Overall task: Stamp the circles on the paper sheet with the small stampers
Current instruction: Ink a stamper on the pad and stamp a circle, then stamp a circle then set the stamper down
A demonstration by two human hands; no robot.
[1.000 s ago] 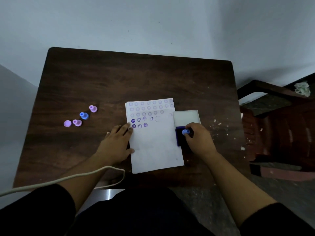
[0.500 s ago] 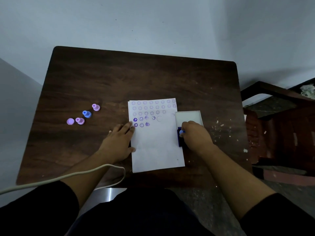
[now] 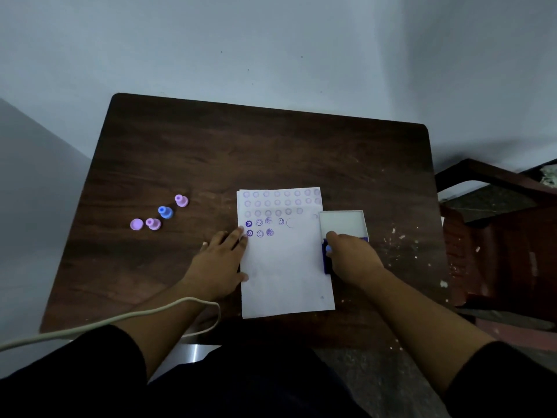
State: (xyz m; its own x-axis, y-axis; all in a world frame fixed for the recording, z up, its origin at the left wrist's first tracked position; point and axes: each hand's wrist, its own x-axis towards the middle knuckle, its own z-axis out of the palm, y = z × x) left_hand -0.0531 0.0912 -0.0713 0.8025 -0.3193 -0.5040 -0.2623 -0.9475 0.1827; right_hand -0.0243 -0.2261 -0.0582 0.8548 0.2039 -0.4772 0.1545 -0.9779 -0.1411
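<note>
From the head camera, the paper sheet (image 3: 286, 267) lies on the dark wooden table (image 3: 241, 152), its upper rows of circles stamped purple. The left hand (image 3: 220, 263) rests flat on the sheet's left edge, fingers straight and close together. The right hand (image 3: 351, 257) pinches a small blue stamper (image 3: 328, 249) over the blue ink pad (image 3: 326, 263), beside its open white lid (image 3: 342, 223). Four spare stampers (image 3: 159, 213) sit well apart to the left.
</note>
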